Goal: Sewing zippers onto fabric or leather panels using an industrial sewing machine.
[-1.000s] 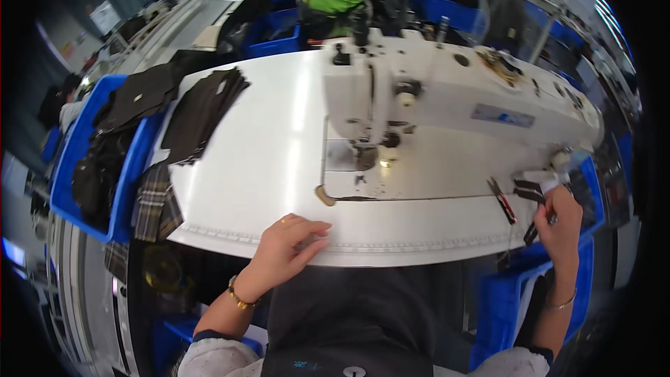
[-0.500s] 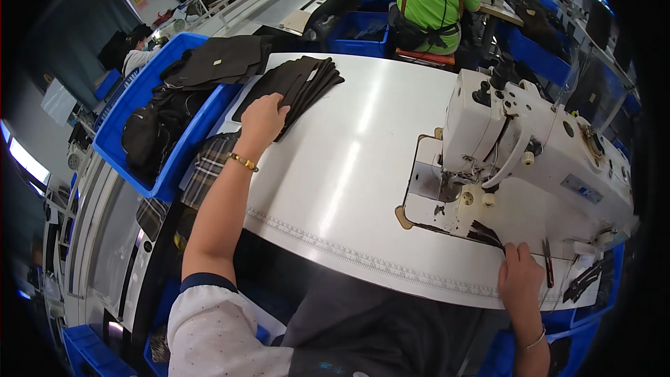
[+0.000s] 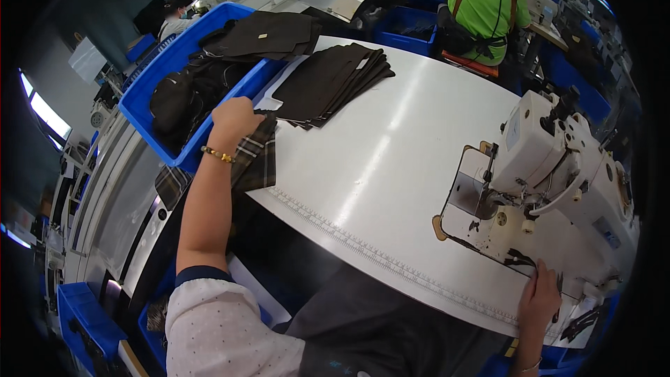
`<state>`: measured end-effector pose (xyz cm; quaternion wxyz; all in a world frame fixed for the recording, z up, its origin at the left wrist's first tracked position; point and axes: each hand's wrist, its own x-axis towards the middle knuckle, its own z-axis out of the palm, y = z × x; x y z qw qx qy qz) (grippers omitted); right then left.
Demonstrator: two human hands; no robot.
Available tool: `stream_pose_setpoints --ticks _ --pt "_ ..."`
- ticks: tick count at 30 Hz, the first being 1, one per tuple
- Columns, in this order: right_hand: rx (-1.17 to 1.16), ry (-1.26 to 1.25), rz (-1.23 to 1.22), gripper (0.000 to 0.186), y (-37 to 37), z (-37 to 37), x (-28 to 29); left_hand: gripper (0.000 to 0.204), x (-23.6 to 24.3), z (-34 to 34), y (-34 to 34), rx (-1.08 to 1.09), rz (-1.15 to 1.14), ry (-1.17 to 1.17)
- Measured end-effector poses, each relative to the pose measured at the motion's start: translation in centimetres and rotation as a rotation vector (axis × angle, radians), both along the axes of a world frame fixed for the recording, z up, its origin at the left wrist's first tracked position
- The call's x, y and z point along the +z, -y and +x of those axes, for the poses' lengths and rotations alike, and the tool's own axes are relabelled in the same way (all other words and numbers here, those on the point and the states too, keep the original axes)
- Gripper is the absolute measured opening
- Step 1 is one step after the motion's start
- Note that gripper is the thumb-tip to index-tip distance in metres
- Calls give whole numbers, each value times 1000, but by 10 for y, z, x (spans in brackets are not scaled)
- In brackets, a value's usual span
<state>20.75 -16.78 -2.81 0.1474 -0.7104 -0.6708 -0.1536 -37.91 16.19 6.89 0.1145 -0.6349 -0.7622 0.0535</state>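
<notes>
Taking twelve o'clock as straight ahead of the person at the table, I see the right hand (image 3: pixel 541 298) low down at four o'clock, over the near edge of the white tabletop (image 3: pixel 363 188). Its fingers are bent downward, and some thin dark strips (image 3: pixel 520 258) lie flat at its fingertips, toward eleven o'clock from the knuckles. They reach the fingertips, but whether the fingers pinch them or only press on them I can't tell from here. A bundle of similar strips (image 3: pixel 581 322) lies just beside that hand, at its four o'clock. A printed ruler scale (image 3: pixel 377 258) runs along the near edge of the top.

The left hand (image 3: pixel 236 122) is stretched out to between nine and ten o'clock, fingers curled over at the upper end of a plaid cloth (image 3: pixel 258 160). The cloth spreads from it toward five o'clock; its closed-looking grip hides whether any fabric is caught inside.

At that hand's two o'clock sits a fanned stack of dark pieces (image 3: pixel 328 84), and at its ten o'clock a blue bin (image 3: pixel 251 84) of dark items. The white sewing machine (image 3: pixel 537 146) stands at the right hand's twelve. Farther off, toward one o'clock, a co-worker in green (image 3: pixel 481 7) sits facing away.
</notes>
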Motion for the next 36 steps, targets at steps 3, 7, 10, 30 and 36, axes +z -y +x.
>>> stream_pose_setpoints --ticks 3,7,10,30,36 --pt "-103 80 61 45 1 14 -4 54 -3 -15 25 84 -79 81" --pt "-157 206 -92 51 4 14 -11 56 -23 -24 46 -10 116 350" --pt "-157 154 -185 51 4 9 -9 54 -38 -28 51 -109 103 326" --pt "370 -140 64 23 -10 -56 67 17 -18 130 129 -288 -654 1861" --pt "652 -135 7 31 -55 -105 52 25 -62 239 158 -530 -1211 1494"
